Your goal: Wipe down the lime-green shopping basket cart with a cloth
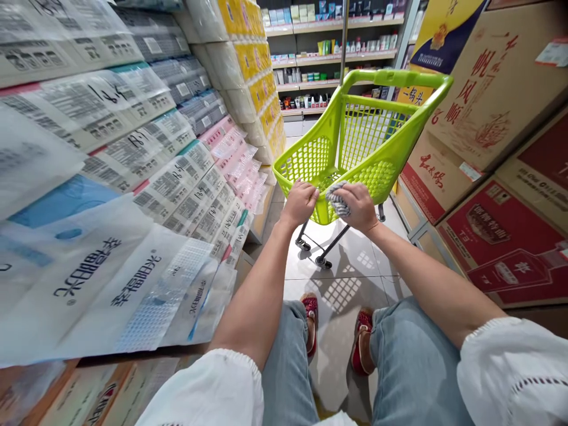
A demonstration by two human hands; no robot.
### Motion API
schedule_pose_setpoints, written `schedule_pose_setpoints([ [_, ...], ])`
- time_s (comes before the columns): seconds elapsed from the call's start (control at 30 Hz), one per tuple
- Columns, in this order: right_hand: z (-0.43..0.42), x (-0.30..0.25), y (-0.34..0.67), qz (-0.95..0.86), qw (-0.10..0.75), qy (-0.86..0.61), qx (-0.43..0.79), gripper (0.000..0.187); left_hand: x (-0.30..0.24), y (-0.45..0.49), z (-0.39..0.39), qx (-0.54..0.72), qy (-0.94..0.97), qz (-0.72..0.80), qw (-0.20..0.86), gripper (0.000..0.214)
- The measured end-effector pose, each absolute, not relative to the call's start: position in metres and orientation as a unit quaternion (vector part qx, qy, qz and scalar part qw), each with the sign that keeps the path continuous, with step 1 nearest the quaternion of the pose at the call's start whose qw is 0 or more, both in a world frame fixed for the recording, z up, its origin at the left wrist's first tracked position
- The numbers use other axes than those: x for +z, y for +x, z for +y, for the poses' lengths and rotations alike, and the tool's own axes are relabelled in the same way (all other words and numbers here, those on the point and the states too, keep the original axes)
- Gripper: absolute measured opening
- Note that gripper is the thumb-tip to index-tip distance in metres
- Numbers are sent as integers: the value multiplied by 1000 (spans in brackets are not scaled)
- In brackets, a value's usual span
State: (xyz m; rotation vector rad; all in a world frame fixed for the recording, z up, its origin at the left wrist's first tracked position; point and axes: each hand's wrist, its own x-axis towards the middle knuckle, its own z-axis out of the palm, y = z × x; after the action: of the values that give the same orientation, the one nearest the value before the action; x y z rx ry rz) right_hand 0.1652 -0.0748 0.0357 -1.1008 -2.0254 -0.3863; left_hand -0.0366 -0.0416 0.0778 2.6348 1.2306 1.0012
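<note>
A bright green plastic shopping cart (377, 174) stands in the aisle in front of me, its low end towards me and its raised handle on the far side. My left hand (300, 204) is closed over the cart's near rim. In my right hand (358, 207) is a bunched grey-and-white striped cloth (338, 198), pressed against the same rim a little to the right. Fingertips of the right hand are partly hidden by the cloth. The basket's visible floor has nothing on it.
Stacked plastic-wrapped packages (177, 171) line my left, with yellow-and-white bundles (255, 65) beyond. Cardboard cartons (497, 83) are piled on the right. Shelves of small goods (337, 56) cross the far end. A thin metal pole (344, 41) rises behind the cart. Tiled floor (328, 296) lies underfoot.
</note>
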Motion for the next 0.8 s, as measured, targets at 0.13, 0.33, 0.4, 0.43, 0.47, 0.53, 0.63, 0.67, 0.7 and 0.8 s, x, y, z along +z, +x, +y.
schedule_pose_setpoints([
  [0.13,-70,61,152,-765,437,-456,-129,41,73,-13,-47,321,827,461,28,25],
  [0.33,-55,58,148,-788,394,-460,-109,42,61,-1,-43,344,802,486,47,21],
  [0.4,-52,59,156,-794,381,-460,-116,42,61,-4,-42,344,816,461,58,24],
  [0.43,-50,59,162,-793,379,-461,-120,42,62,-6,-42,343,821,452,63,26],
  [0.47,-48,60,167,-789,381,-465,-123,42,63,-7,-42,342,825,446,67,28],
  [0.53,-43,61,179,-766,403,-484,-129,42,65,-10,-42,339,829,438,76,30],
  [0.63,-36,63,190,-726,441,-512,-129,38,67,-15,-42,337,837,421,91,31],
  [0.67,-35,64,191,-722,443,-516,-127,38,67,-18,-41,337,840,415,96,32],
  [0.7,-35,65,191,-722,440,-518,-126,37,68,-21,-41,337,842,409,103,32],
  [0.8,-38,71,183,-738,416,-517,-123,36,69,-33,-37,336,847,393,124,36],
])
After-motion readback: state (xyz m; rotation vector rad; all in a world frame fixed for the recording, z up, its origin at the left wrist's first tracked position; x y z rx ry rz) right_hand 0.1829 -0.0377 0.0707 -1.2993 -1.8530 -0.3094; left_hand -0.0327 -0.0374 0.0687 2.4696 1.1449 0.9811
